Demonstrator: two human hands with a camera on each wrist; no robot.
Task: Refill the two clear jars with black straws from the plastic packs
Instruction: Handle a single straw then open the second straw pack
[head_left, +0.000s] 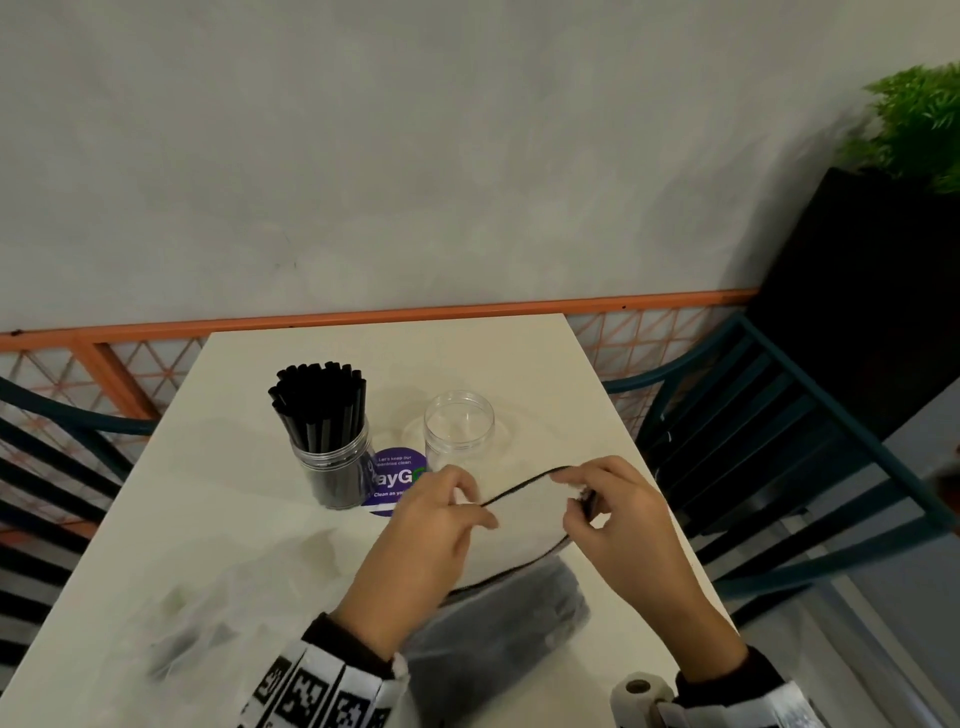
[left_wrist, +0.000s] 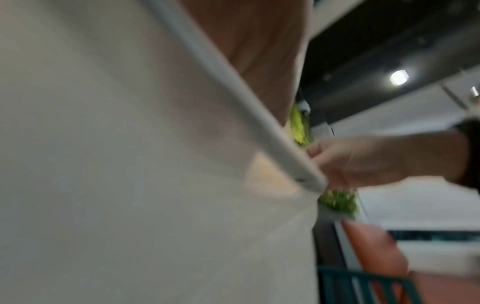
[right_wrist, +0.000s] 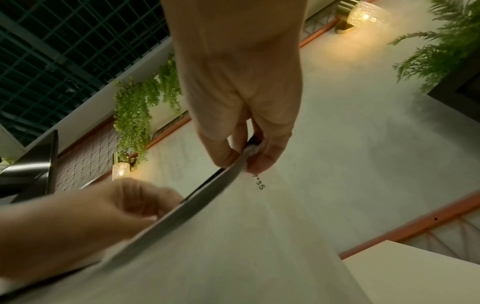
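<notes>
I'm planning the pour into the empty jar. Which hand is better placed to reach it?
Left, probably. The left hand sits just in front of the empty jar, while the right hand is farther to its side. Both still pinch the pack, so one must let go first.

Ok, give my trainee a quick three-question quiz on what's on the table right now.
1. True or false: both clear jars already hold black straws.
2. Multiple choice: what are the left hand and right hand both pinching? A) a single straw B) the top edge of the plastic pack C) the purple sticker
3. Fill in: the empty jar stands to the ____ of the full jar in the head view.

Key: 1. False, only one jar holds straws. 2. B. 3. right.
</notes>
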